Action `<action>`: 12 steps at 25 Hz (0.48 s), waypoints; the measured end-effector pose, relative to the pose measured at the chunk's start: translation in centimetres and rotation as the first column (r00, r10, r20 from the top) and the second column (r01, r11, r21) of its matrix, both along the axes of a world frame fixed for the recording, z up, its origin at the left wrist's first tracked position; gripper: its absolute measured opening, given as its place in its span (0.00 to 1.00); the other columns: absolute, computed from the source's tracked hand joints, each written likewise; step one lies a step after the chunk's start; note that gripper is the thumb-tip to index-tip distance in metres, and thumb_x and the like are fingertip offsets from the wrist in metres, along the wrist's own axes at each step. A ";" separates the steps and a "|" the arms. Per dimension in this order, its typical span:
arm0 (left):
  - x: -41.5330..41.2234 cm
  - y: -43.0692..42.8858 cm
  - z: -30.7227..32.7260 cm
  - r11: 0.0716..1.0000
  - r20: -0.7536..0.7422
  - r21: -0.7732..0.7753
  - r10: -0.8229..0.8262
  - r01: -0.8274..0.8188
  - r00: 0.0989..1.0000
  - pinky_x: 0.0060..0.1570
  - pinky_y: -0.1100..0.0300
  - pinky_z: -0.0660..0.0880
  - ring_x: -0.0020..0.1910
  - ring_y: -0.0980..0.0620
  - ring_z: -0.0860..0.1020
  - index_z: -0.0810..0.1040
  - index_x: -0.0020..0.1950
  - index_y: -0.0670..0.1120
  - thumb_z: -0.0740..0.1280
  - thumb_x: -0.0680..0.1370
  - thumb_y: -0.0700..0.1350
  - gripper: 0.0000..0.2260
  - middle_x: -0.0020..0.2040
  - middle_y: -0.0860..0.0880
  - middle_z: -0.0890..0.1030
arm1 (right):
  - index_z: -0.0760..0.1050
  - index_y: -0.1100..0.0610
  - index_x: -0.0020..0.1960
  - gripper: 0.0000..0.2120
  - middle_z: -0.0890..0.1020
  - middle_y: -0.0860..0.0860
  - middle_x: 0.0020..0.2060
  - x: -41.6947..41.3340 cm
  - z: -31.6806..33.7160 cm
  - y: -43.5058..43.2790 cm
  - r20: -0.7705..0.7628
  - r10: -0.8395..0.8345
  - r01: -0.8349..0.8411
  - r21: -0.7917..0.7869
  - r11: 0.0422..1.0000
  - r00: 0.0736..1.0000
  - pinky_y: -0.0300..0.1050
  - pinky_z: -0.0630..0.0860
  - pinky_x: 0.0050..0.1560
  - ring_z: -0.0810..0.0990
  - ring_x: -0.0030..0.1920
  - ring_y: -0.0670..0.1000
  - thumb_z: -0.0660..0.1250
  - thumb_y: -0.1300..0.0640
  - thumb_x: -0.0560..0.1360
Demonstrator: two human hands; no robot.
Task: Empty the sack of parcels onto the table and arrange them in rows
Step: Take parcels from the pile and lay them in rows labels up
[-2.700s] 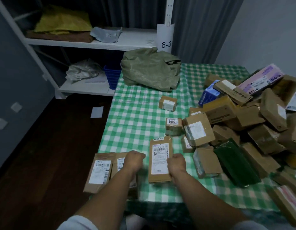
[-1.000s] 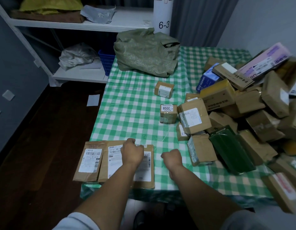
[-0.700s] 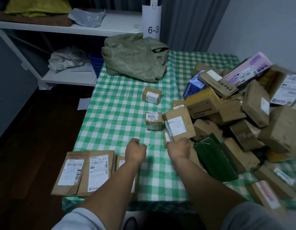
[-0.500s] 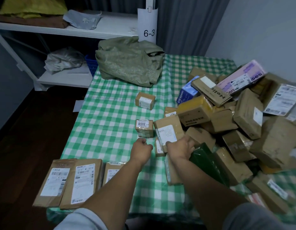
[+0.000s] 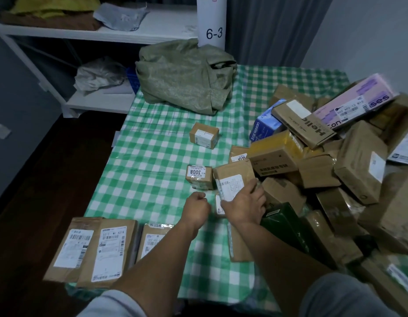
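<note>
Green sack (image 5: 184, 76): lies floppy and crumpled at the far end of the table (image 5: 152, 156). It looks emptied and pushed out of the way.
Big pile (image 5: 335, 170): brown boxes lie in a jumble on the right side and lean on each other, as things do when they are tipped out.
Row (image 5: 111, 250): three flat brown packs lie side by side at the near left edge with their labels up. I think the row starts in this corner so it can grow to the right.
Right hand (image 5: 244, 207): reaches to the left edge of the big pile. Its fingers bend over the top of the white-label box (image 5: 232, 177) and its thumb is on the near side, so it grips the box.
White-label box: sits tilted against the pile, just right of the 3008 box (image 5: 198, 176). It is the easiest one to reach, so it is likely the next to go.
Left hand (image 5: 197, 207): curls into a fist and holds nothing. It is just left of the right hand, maybe ready to help. I cannot tell if it touches the cloth.
How far: the sack part looks done, but most parcels are not in rows yet.
Watch out: pulling this box may make the boxes leaning near it slide.
</note>
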State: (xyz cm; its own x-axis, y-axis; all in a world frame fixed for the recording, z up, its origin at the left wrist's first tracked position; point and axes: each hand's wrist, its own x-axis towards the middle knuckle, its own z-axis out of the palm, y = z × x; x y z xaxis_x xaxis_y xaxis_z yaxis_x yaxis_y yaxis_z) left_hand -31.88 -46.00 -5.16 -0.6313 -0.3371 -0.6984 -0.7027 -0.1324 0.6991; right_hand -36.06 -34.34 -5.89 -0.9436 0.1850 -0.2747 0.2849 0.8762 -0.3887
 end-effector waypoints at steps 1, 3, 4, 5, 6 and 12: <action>0.1 -0.3 0.1 1.000 0.003 -0.003 0.000 0.000 1.000 0.44 0.55 0.71 0.41 0.48 0.74 0.73 0.67 0.40 0.61 0.74 0.35 0.21 0.49 0.47 0.78 | 0.45 0.59 0.81 0.59 0.58 0.60 0.75 -0.1 0.4 0.0 0.004 -0.030 0.030 -0.035 0.999 1.000 0.59 0.66 0.69 0.60 0.73 0.62 0.78 0.39 0.65; 0.3 -0.8 0.6 1.000 -0.002 -0.001 -0.003 0.003 1.000 0.45 0.54 0.72 0.40 0.49 0.74 0.73 0.66 0.41 0.62 0.75 0.33 0.19 0.47 0.47 0.77 | 0.46 0.56 0.81 0.57 0.60 0.60 0.75 -0.2 1.2 0.3 0.029 -0.112 0.115 -0.132 0.985 0.993 0.59 0.66 0.69 0.60 0.72 0.62 0.76 0.39 0.66; 0.4 -1.1 0.7 1.000 -0.007 0.000 -0.015 0.015 1.000 0.46 0.53 0.73 0.41 0.49 0.75 0.72 0.67 0.41 0.61 0.76 0.33 0.19 0.48 0.46 0.78 | 0.46 0.55 0.81 0.55 0.60 0.59 0.75 -0.2 1.7 0.5 0.048 -0.147 0.153 -0.194 0.969 0.988 0.60 0.65 0.70 0.59 0.73 0.62 0.74 0.39 0.67; 0.6 -1.3 0.9 0.999 -0.017 -0.003 -0.035 0.035 0.999 0.47 0.52 0.74 0.42 0.49 0.75 0.72 0.68 0.41 0.62 0.76 0.32 0.20 0.50 0.45 0.78 | 0.47 0.54 0.81 0.53 0.61 0.58 0.75 0.0 2.2 0.7 0.068 -0.174 0.186 -0.257 0.948 0.982 0.59 0.64 0.70 0.59 0.73 0.62 0.73 0.40 0.68; 0.7 -1.5 1.0 0.999 -0.029 -0.003 -0.047 0.047 0.998 0.48 0.52 0.75 0.42 0.49 0.76 0.71 0.69 0.41 0.62 0.75 0.32 0.21 0.53 0.43 0.79 | 0.49 0.52 0.81 0.50 0.62 0.57 0.74 0.2 2.5 0.9 0.081 -0.194 0.210 -0.327 0.921 0.978 0.59 0.64 0.71 0.60 0.73 0.62 0.72 0.40 0.69; 2.7 -2.4 2.3 0.997 -0.098 0.052 -0.048 0.053 0.994 0.53 0.51 0.76 0.46 0.48 0.76 0.78 0.55 0.44 0.64 0.77 0.41 0.08 0.48 0.40 0.80 | 0.71 0.39 0.67 0.25 0.80 0.45 0.59 5.0 4.2 0.4 0.225 -0.189 0.293 -0.677 0.675 0.956 0.58 0.74 0.64 0.79 0.58 0.53 0.65 0.41 0.70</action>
State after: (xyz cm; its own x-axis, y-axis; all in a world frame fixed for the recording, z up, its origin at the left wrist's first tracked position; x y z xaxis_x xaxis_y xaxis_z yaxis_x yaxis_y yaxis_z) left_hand -29.14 -48.41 -2.83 -0.7118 -0.2664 -0.6499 -0.6392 -0.1380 0.7566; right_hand -31.03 -33.91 -1.72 -0.8411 0.1074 -0.5301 0.5384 0.2605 -0.8014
